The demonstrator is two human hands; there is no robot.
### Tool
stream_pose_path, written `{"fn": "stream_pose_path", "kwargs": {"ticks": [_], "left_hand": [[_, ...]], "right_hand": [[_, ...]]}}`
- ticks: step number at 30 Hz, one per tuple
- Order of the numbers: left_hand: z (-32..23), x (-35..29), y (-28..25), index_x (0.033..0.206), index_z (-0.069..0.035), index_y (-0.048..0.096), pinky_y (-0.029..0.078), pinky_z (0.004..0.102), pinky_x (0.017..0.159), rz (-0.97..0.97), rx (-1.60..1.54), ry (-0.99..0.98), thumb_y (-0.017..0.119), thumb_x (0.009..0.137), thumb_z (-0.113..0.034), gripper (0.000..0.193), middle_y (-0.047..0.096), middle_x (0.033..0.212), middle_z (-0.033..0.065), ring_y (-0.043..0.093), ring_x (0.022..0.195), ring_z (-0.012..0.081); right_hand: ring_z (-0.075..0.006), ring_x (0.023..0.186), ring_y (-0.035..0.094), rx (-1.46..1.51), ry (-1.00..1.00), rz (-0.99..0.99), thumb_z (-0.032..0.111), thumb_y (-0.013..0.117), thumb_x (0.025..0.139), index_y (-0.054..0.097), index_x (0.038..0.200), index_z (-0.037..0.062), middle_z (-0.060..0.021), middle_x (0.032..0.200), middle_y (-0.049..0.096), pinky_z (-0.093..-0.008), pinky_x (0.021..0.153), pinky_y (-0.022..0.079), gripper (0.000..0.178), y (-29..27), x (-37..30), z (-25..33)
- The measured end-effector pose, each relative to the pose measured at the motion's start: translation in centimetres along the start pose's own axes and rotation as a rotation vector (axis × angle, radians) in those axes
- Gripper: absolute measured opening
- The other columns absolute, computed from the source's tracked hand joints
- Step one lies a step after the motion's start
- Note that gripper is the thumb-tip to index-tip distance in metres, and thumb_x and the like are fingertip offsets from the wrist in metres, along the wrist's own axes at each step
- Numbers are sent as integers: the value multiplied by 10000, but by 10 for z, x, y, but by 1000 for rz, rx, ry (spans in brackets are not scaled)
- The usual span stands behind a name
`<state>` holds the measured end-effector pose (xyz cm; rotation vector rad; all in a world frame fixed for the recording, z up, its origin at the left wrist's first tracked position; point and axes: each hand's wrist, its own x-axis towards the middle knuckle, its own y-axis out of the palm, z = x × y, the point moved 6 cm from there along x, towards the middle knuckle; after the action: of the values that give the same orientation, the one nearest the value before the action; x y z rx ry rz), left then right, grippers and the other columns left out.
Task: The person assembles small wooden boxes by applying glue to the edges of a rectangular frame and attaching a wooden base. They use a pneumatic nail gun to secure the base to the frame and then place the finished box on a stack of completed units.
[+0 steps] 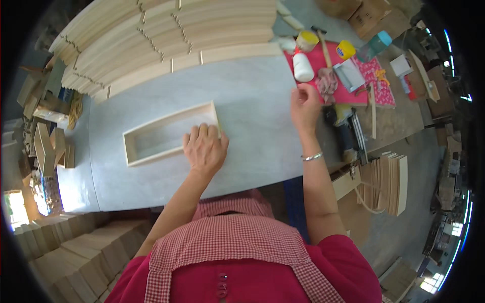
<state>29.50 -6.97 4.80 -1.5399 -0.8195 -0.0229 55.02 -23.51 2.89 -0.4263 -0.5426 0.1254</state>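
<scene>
Grey tabletop (257, 171) spreads under a rectangular wooden frame (151, 158), which lies left of centre, toward the near edge; the left hand (204, 150) is closed over the frame's near right corner. By the tabletop's right edge, the right hand (306, 108) is narrow, fingers curled, its contents hard to tell. Beyond, a white bottle (303, 68) rests on pink cloth (348, 97); pale wooden strips (166, 35) line the far edge
</scene>
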Motion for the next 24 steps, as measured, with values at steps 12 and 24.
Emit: {"fn": "stream_pose_path", "kwargs": {"ticks": [12,24], "left_hand": [[7,0,-25,1309,-67,567,391,503,936,115,-206,46,774,862,-372,579,612,1132,115,560,1047,321],[67,-48,-22,1175,-127,677,401,448,881,-14,-65,1,752,868,-286,354,625,939,50,594,979,263]], "right_hand": [[-439,1028,684,-586,82,165,421,822,752,576,1195,-14,-279,1119,684,-502,884,552,668,20,97,-61],[-247,829,692,764,205,-151,192,768,929,455,1291,-24,-182,1126,633,-317,629,575,525,-27,10,53]]}}
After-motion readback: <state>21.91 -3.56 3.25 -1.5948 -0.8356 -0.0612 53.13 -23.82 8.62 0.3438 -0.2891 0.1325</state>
